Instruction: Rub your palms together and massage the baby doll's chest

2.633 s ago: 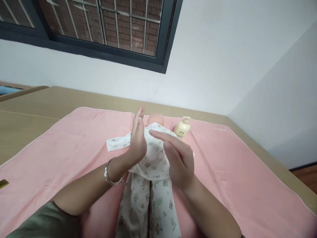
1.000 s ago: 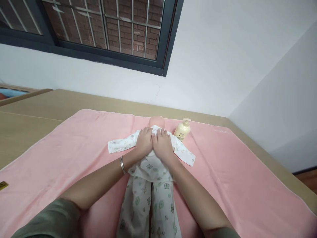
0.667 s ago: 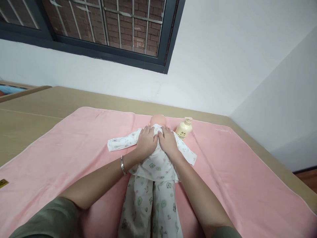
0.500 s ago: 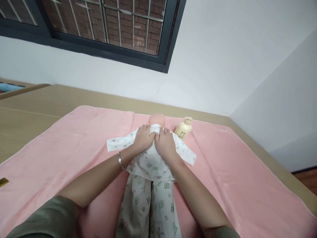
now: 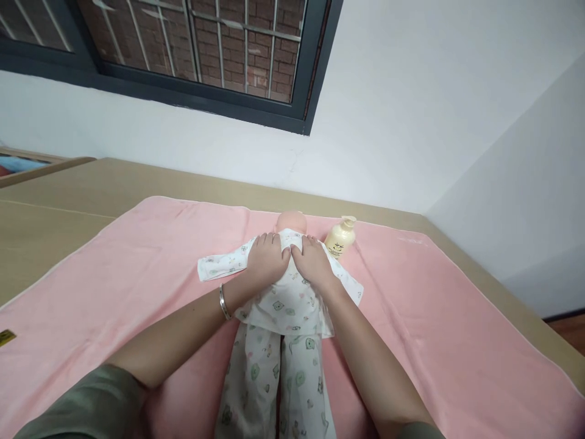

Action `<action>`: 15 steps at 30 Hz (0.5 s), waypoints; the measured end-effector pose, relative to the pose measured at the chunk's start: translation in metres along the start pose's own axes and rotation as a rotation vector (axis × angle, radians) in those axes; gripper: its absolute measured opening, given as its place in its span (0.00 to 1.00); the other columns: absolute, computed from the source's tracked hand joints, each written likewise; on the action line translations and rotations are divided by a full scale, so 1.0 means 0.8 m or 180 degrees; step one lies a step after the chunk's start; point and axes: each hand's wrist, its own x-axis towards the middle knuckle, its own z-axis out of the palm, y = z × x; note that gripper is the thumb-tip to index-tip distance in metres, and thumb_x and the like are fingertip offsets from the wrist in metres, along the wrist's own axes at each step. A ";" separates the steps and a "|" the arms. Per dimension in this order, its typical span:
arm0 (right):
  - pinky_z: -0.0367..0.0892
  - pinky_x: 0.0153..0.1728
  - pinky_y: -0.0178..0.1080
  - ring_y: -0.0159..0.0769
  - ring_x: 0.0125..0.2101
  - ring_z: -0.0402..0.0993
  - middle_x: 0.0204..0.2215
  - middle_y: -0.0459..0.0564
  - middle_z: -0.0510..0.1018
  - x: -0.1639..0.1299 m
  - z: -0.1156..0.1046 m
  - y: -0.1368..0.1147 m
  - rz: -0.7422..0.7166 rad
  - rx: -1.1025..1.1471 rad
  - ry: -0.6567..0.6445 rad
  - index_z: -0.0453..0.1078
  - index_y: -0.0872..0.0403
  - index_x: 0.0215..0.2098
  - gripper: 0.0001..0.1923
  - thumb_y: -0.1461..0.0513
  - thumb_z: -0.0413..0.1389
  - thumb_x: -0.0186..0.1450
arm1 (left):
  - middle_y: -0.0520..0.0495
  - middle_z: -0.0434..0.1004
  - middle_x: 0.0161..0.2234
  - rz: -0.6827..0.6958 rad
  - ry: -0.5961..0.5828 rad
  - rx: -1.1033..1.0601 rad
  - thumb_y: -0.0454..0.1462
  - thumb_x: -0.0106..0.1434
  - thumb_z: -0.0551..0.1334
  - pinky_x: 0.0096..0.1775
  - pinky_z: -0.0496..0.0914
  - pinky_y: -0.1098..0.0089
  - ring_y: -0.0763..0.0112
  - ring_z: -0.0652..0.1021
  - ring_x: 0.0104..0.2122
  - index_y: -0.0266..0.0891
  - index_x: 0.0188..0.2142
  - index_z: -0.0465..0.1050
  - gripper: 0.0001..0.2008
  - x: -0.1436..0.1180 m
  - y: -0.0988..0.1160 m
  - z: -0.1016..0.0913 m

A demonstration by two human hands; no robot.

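A baby doll lies on a pink blanket, its bald head toward the wall. It wears a white printed top with both sleeves spread sideways, and matching trousers. My left hand, with a silver bangle at the wrist, rests flat on the left side of the doll's upper body. My right hand lies flat on the other side, fingers toward the shoulder. The two thumbs point inward and nearly meet at the middle. Both hands are open and hold nothing. The doll's face is not visible.
A pale yellow pump bottle stands just right of the doll's head. The pink blanket covers much of the wooden table. Behind are a white wall and a barred window. A small yellow-black label shows at the left edge.
My hands have slid slightly apart, outward over the doll's upper body. The right hand shows the larger shift, to the right. The doll and bottle stay in place.
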 end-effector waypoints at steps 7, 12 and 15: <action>0.60 0.59 0.48 0.54 0.55 0.72 0.51 0.70 0.78 -0.026 -0.011 -0.028 -0.0210 -0.0531 0.0095 0.71 0.68 0.54 0.24 0.59 0.42 0.74 | 0.29 0.73 0.59 0.0150 -0.0148 -0.0089 0.42 0.68 0.53 0.66 0.53 0.45 0.42 0.67 0.64 0.29 0.58 0.69 0.24 0.015 -0.019 0.005; 0.58 0.61 0.46 0.51 0.62 0.67 0.59 0.68 0.73 -0.006 -0.006 -0.004 -0.0016 -0.0019 -0.0018 0.70 0.65 0.57 0.26 0.55 0.43 0.74 | 0.25 0.76 0.52 0.0247 -0.0282 0.0062 0.41 0.70 0.50 0.60 0.63 0.47 0.43 0.74 0.56 0.26 0.54 0.71 0.23 0.007 -0.008 -0.001; 0.51 0.66 0.47 0.52 0.68 0.56 0.67 0.70 0.62 0.006 0.001 0.012 -0.0026 0.0051 -0.0117 0.63 0.68 0.64 0.31 0.52 0.43 0.74 | 0.24 0.76 0.51 0.0302 -0.0217 0.0263 0.41 0.71 0.50 0.57 0.65 0.47 0.40 0.74 0.55 0.25 0.54 0.71 0.23 0.000 0.001 -0.007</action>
